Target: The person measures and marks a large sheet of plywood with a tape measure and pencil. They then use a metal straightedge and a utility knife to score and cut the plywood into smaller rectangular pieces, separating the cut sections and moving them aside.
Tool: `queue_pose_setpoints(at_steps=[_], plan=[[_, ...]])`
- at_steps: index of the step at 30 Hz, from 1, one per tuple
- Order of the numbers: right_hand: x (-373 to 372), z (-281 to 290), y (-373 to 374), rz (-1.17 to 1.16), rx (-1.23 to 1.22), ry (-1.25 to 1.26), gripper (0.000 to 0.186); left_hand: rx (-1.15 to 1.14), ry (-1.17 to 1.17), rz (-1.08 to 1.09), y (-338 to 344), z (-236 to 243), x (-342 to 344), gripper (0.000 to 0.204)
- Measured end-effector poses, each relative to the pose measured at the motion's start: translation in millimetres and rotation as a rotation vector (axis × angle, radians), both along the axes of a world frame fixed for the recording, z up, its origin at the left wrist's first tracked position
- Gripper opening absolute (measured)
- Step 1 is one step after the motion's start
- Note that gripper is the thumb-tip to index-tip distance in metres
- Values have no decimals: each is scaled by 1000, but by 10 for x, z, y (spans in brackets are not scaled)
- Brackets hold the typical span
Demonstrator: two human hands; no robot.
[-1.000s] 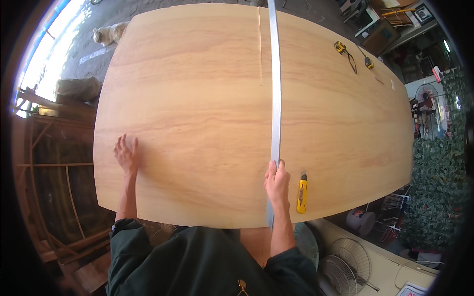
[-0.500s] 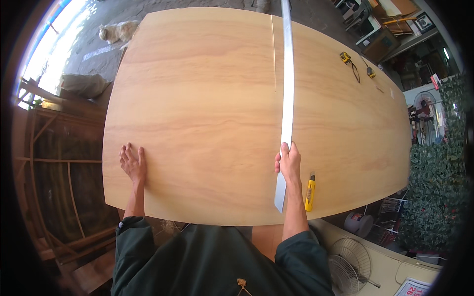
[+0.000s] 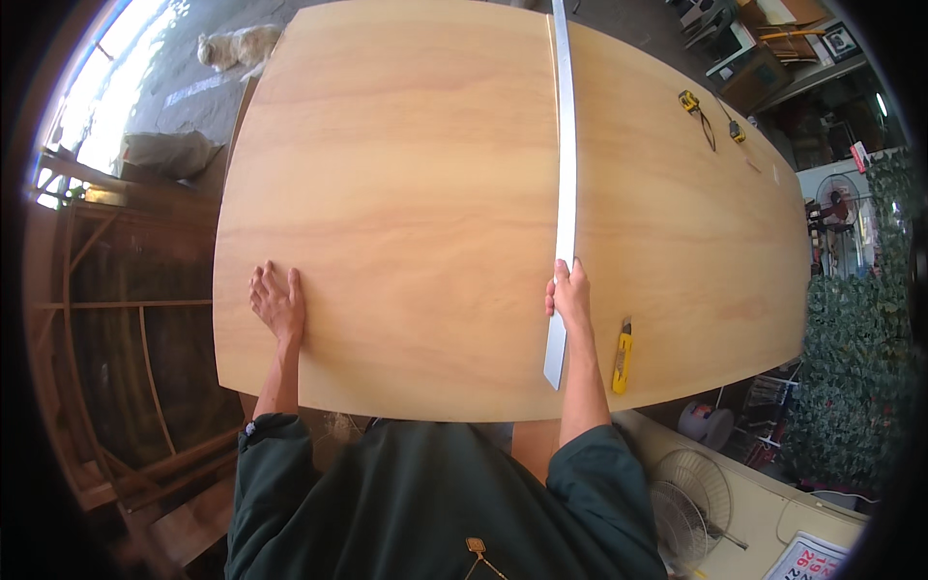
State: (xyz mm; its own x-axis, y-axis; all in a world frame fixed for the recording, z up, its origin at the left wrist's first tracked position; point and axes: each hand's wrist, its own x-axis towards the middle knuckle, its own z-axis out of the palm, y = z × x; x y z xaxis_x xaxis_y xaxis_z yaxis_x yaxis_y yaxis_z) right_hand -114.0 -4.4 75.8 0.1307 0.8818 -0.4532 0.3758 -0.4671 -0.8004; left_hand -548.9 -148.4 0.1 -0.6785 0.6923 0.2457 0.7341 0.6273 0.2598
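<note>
Plainly, we have a long, narrow, silver-white metal-looking straightedge [image 3: 567,145] running across a broad, pale tan wooden sheet [image 3: 406,193], a little right of the sheet's middle, its slanted near end short of the sheet's near edge. Our right hand [image 3: 571,295] is clamped around the straightedge towards that end, with fingertips showing at its left side. Our left hand [image 3: 278,307] lies palm down near the sheet's left edge, thumb apart from the fingers and holding nothing. On the sheet, right of our right forearm, lies a yellow utility knife with a dark tip [image 3: 622,360].

We judge the straightedge stiff and fairly light, though its length probably makes the far end swing when only the near end is held. Its smooth face may slide easily on the wood, so a second grip farther along, towards the sheet's middle, would steady it.

The straightedge's far end is cut off beyond the sheet's far edge. Our right palm is hidden, and we cannot tell whether the bar touches the sheet or hangs just above it. The knife's blade is too small to make out.
</note>
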Motion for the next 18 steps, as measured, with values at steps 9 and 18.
queue_pose_setpoints(at_steps=[9,18], plan=[[316,-358,-1129,-41,135,-396,30,29,-179,-77,-252,133,-166,60],[-14,-296,-2123,-147,336,-689,34,-139,-64,244,-1695,24,-1259,83]])
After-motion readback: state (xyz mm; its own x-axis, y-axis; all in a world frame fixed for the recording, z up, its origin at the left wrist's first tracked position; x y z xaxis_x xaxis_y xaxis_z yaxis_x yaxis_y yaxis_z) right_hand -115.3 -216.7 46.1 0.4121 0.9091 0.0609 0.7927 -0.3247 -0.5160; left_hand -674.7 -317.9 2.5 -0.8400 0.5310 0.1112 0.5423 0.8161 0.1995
